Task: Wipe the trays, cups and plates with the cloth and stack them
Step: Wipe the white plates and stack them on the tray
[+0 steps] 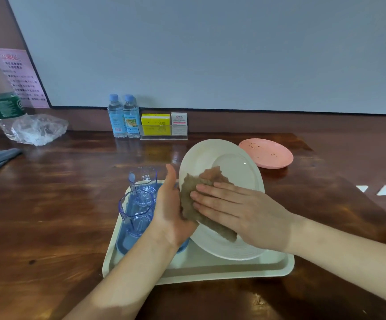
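Above the cream tray [210, 271], the left hand [171, 211] grips the tilted white plate [231, 162] by its edge. The right hand [245, 211], fingers [212, 195] straight, presses the brown cloth [191, 188] onto it. Blue cups [136, 211] stand on the tray's left.

Glossy wooden table [72, 204], fuzzy cloth [188, 199]

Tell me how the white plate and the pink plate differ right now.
The white plate is held tilted over the tray by the left hand; the pink plate lies flat on the table, untouched. The right hand presses the cloth on the white plate; nothing covers the pink plate. The pink plate shows small specks; the white plate's bare part looks clean. Both are round and shallow.
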Demonstrator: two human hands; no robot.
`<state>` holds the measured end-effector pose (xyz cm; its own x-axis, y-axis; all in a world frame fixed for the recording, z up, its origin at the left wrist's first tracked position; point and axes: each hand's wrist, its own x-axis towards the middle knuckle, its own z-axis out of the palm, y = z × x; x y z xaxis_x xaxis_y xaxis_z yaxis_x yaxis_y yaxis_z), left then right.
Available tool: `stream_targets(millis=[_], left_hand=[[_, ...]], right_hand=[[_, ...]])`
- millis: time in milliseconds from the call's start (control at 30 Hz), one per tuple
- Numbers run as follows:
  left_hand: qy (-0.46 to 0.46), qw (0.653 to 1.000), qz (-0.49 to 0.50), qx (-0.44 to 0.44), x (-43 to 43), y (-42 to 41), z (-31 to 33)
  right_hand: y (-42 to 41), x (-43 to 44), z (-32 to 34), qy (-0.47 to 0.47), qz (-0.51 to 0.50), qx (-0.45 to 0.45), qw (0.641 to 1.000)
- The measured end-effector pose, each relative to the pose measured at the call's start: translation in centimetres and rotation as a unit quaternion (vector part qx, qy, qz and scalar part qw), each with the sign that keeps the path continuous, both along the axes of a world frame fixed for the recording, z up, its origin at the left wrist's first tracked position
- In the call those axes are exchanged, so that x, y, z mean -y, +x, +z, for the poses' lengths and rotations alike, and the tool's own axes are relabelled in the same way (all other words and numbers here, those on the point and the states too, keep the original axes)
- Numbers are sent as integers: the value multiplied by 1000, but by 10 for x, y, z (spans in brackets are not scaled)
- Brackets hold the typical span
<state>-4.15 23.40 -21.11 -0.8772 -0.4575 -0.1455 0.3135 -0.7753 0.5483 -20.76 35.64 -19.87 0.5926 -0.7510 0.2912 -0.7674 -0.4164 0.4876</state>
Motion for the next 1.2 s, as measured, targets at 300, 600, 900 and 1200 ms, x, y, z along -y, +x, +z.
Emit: stream_targets(millis=[300, 600, 900, 1200], left_hand=[[-94, 989, 117, 9, -10, -8, 12], [-134, 987, 85, -7, -14, -5, 9], [-201, 977, 61, 40, -18, -1, 11], [-220, 969, 107, 22, -15, -5, 7]], right_hand=[[33, 60, 43, 16, -108, 107, 988], [30, 61, 56, 23, -209, 286, 935], [12, 48, 76, -87, -190, 292, 933], [46, 58, 69, 40, -30, 292, 955]])
